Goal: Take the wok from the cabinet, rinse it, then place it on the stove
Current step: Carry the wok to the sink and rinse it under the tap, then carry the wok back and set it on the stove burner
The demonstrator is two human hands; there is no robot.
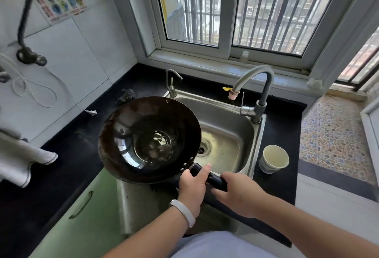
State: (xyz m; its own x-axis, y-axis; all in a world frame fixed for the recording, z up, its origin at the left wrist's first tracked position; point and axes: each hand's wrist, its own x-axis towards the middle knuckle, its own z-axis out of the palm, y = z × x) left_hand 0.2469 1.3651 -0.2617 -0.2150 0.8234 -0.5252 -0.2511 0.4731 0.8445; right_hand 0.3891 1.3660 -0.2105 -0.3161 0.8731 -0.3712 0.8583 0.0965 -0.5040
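A dark round wok [131,126] is held level over the left edge of the steel sink [231,118], with a little water pooled in its bottom. My left hand [192,183] grips the black handle [215,180] close to the wok's rim, thumb on top. My right hand [240,194] holds the handle's outer end from the right. The grey curved tap [256,77] stands at the sink's back right, and no water runs from it. The stove is not in view.
A paper cup [274,158] stands on the black counter right of the sink. A small second tap [171,82] and a dark scrubber [126,96] sit behind the wok. A white cloth [22,161] lies at the left. A green cabinet door [82,206] is below.
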